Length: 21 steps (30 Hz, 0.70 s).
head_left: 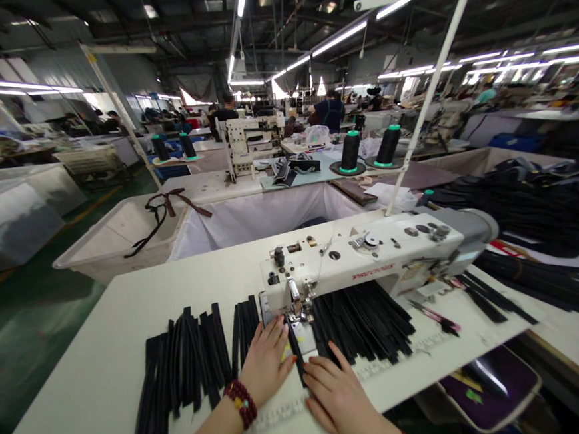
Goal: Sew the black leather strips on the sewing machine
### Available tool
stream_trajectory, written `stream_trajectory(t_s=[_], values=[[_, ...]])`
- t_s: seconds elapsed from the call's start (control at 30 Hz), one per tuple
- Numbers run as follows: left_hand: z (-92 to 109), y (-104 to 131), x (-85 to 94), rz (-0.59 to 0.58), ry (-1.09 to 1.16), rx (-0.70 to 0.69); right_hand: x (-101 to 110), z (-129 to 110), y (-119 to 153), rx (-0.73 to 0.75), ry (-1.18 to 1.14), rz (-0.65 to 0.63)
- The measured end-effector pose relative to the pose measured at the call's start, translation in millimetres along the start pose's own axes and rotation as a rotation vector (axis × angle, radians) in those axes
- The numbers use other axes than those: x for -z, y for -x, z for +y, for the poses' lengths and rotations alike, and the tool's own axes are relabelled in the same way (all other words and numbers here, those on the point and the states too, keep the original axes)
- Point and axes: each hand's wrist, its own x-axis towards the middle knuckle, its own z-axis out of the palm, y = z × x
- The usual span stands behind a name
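A narrow black strip (296, 350) lies under the presser foot (297, 313) of a white sewing machine (343, 263) and points toward me. My left hand (266, 358) rests flat on the table left of it, fingers stretched out close to the needle area and the thumb apart beside the strip. On the strip's right, my right hand (336, 394) is palm down with spread fingers, its fingertips at the strip's near end. Two groups of black strips (181, 366) lie left of my left hand. A wide row of black strips (362, 321) lies beneath the machine arm.
Pink-handled snips (435, 316) lie right of the row. Loose strips (491, 295) sit near the machine's right end. Beyond the table is a white-lined bin (264, 212). Black thread cones (350, 152) stand behind, and a dark material pile (534, 211) lies at right.
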Motion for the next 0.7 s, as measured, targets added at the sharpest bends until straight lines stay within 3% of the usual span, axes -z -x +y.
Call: stream_trajectory(t_s=[0.37,0.7], values=[[-6.8,-6.5,-2.5,-0.009,-0.029,-0.002,-18.2,16.8,-17.2,-0.013,0.044,0.022],[-9.4,-9.5,-1.6,0.006,-0.042,-0.021,-22.8,31.5,-50.2,0.032,0.163,-0.050]])
